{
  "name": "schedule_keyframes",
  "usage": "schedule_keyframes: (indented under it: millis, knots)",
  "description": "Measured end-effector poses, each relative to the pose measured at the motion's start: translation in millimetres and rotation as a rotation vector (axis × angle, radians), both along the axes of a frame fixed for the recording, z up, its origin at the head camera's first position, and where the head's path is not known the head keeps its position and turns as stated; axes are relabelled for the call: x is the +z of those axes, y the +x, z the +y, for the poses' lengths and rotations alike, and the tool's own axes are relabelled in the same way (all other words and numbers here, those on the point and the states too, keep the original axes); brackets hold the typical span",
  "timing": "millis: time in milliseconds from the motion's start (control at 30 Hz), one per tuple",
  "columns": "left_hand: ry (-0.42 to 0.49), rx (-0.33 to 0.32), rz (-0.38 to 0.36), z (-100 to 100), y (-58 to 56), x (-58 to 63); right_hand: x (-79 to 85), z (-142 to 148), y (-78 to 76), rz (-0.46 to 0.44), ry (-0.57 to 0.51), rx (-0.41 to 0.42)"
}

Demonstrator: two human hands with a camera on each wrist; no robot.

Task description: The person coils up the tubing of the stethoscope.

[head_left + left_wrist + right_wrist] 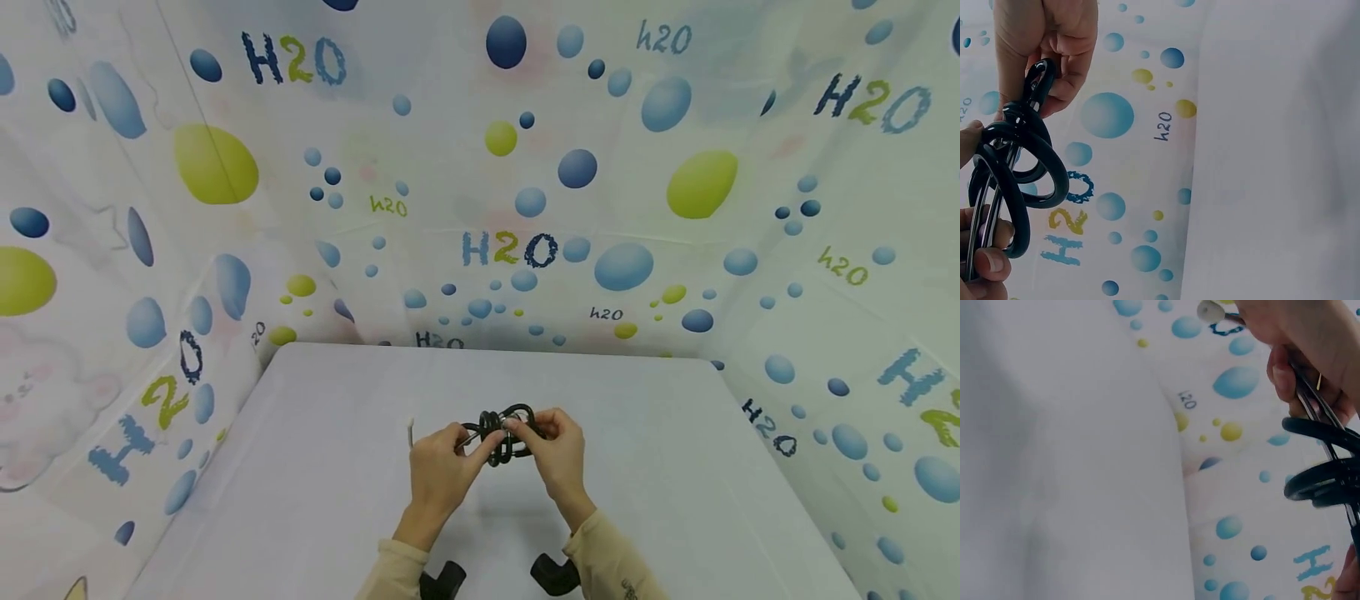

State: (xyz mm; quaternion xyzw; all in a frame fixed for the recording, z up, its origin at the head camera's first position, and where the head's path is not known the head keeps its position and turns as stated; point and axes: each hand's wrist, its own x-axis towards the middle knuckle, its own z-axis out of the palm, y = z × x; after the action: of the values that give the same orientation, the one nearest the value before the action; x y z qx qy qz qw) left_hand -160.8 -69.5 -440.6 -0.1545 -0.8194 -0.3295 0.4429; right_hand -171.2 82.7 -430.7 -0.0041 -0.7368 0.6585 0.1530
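Observation:
A stethoscope with black tubing wound into loops is held between both hands above the white table. My left hand grips its paired metal ear tubes, fingers curled round them. Beyond that hand sticks out a pale eartip on a metal tube. My right hand pinches the loops from the other side, thumb on the coil near the middle. In the left wrist view, the right hand's fingers close round a black loop at the upper end. The chest piece is hidden.
The white table stretches out below the hands. Behind it and at both sides hangs a white curtain printed with blue and green drops and H2O lettering. Black devices sit by the beige sleeves.

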Motion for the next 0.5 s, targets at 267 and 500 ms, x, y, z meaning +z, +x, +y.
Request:
schedule_keyframes:
  millis: [267,500]
  knots:
    - [0.017,-0.019,-0.049,0,0.2,-5.2,1.2,12,-3.9,-0.103,-0.097,0.208]
    - [0.025,-0.057,-0.066,0,-0.7,-7.0,11.1,32,-14.8,-0.156,-0.095,0.570]
